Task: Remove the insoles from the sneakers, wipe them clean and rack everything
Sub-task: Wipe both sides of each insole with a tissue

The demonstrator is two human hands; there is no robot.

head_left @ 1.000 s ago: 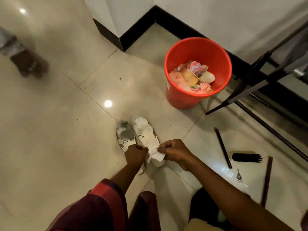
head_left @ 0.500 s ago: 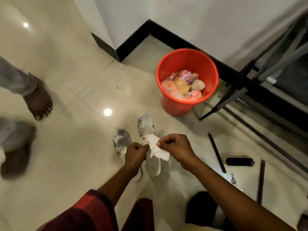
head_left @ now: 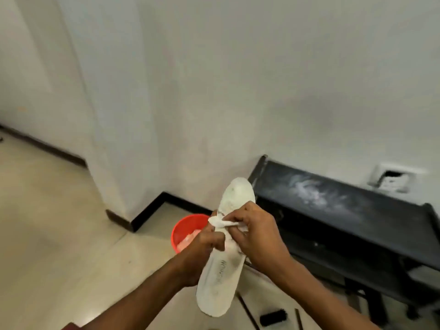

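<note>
Between both raised hands, in front of the pale wall, a long white insole point(head_left: 223, 270) is held off the floor, toe end up, heel end down, printed face towards the wearer. Grey marks show near the toe and along the middle.

Left hand point(head_left: 202, 244): grips the insole at its left edge about mid-length, fingers curled round it.

Right hand point(head_left: 254, 232): pinches a crumpled white wipe point(head_left: 219, 222) and presses it onto the insole's face just above the left hand's hold.

Handling, as judged: light, thin and pliable, so it is likely to buckle if rubbed hard away from a support. Best held at the waist, with the supporting hand close behind the patch being wiped. The free toe and heel will need the hold shifted towards them. Not fragile, though a damp face could turn slippery.

Surroundings: a round red plastic bucket point(head_left: 188, 225) stands on the cream tiled floor point(head_left: 59, 222) by the wall corner, partly hidden behind the left hand, with pale scraps inside. A low black rack point(head_left: 333, 198) stands at the right against the wall, its top streaked with white dust, which could soil a cleaned insole. A wall socket point(head_left: 390, 181) sits above it. A black brush point(head_left: 273, 317) and thin dark rods point(head_left: 247, 310) lie on the floor below the hands, underfoot on the way to the rack. Sneakers are not in view.
</note>
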